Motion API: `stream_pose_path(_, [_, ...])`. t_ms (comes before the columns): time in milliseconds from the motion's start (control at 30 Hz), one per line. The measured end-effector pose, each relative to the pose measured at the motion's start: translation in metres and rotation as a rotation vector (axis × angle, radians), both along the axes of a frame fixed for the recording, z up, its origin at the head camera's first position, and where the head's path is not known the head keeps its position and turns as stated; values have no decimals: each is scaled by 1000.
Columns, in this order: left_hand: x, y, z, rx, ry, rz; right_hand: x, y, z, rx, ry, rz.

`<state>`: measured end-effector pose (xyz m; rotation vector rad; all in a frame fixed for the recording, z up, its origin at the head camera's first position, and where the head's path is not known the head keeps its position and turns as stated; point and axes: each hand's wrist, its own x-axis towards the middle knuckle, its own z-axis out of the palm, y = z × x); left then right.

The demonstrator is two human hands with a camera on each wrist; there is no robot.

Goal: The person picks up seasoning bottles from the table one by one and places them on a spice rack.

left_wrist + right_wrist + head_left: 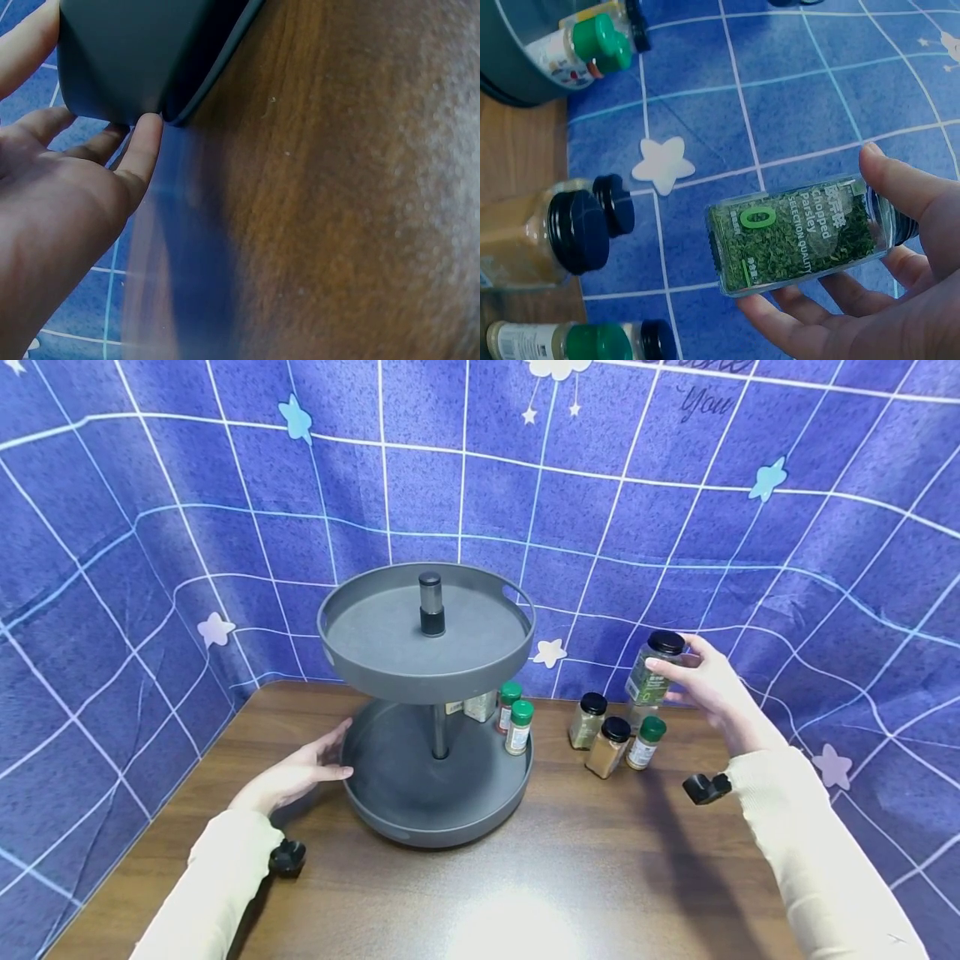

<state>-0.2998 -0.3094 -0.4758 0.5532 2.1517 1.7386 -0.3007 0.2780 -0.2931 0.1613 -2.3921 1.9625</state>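
Observation:
My right hand [701, 681] holds a glass jar of chopped parsley [802, 232] with a black lid, above the spice jars at the right. The thumb lies on one side and the fingers on the other. At the left, my left hand [296, 772] touches the outer wall of the lower tray of a grey two-tier turntable rack [427, 837]; its fingers are spread along the wall. On that tray stand two green-capped spice bottles [519, 727] and more jars [480, 705], partly hidden by the upper tray [375, 635].
Right of the rack, a black-lidded jar of tan powder [606, 750], another black-lidded jar [588, 722] and a green-capped bottle [645, 745] stand on the wooden table [600, 852]. Blue gridded cloth [420, 485] hangs behind and at both sides.

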Motion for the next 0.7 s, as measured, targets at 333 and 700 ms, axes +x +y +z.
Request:
stream_pose_path(333, [0, 0, -1, -5, 6, 5, 3, -20, 2, 5, 1, 31])
stream_pose_path(700, [-1, 0, -1, 4, 9, 1, 8, -42, 4, 28, 11, 28])
